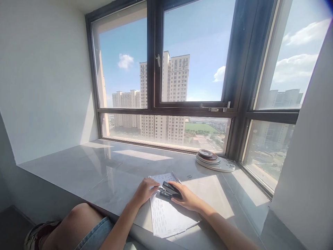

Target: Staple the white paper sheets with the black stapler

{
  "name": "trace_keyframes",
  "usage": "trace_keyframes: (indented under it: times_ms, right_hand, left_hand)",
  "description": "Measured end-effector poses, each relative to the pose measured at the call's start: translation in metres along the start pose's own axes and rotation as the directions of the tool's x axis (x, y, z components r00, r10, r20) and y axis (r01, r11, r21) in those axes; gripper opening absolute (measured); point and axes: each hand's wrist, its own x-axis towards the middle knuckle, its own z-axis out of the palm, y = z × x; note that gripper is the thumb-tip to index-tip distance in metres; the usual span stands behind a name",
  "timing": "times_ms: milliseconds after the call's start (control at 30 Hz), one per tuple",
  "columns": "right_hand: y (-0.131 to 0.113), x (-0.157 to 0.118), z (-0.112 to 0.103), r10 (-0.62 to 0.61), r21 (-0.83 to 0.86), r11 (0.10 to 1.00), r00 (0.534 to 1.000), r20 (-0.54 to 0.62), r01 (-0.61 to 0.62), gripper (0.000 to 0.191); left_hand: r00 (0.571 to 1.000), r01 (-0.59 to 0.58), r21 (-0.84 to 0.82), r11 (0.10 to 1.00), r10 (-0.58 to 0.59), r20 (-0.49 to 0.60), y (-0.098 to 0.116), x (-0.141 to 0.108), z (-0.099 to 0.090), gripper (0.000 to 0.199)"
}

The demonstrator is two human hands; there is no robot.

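Note:
A black stapler (pixel 166 193) lies over a white sheet of paper (pixel 177 220), its jaws apart and pointing left. My right hand (pixel 187 197) is wrapped round the stapler's rear end. At the stapler's front, my left hand (pixel 144 190) has thumb and fingertips pressed together; what they pinch is too small to make out. Many short dark marks in rows run along the left and top parts of the paper. Just beyond the paper, a few small staple strips (pixel 189 176) rest on the sill.
The grey sill (pixel 104 177) extends left to a wall. A stack of plates (pixel 208 159) stands at the back right by the dark window frame (pixel 166 113). My bent knee (pixel 80 218) is at the lower left, below the sill's front edge.

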Motion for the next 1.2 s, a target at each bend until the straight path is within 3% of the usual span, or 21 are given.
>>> trace_keyframes:
  times_ms: [267,500,800,1200]
  right_hand:
    - [0.003,-0.001,0.000,-0.004,-0.001,1.000,1.000,0.002,0.004,0.064]
    - [0.003,-0.001,0.000,0.012,-0.027,1.000,1.000,-0.004,-0.012,0.065]
    - [0.010,-0.001,0.003,-0.001,-0.031,1.000,1.000,-0.004,0.001,0.066]
    - [0.010,-0.001,0.002,0.020,-0.042,0.999,1.000,0.001,-0.020,0.068]
  left_hand:
    - [1.000,-0.009,-0.056,0.998,0.009,0.002,0.010,0.000,-0.003,0.020]
    - [0.991,0.117,-0.040,0.992,-0.114,0.063,0.017,-0.004,-0.006,0.024]
    - [0.992,0.104,-0.035,0.994,-0.101,0.070,0.022,-0.005,-0.007,0.018]
    - [0.996,0.092,-0.109,0.990,-0.093,-0.006,0.019,-0.001,-0.008,0.023]
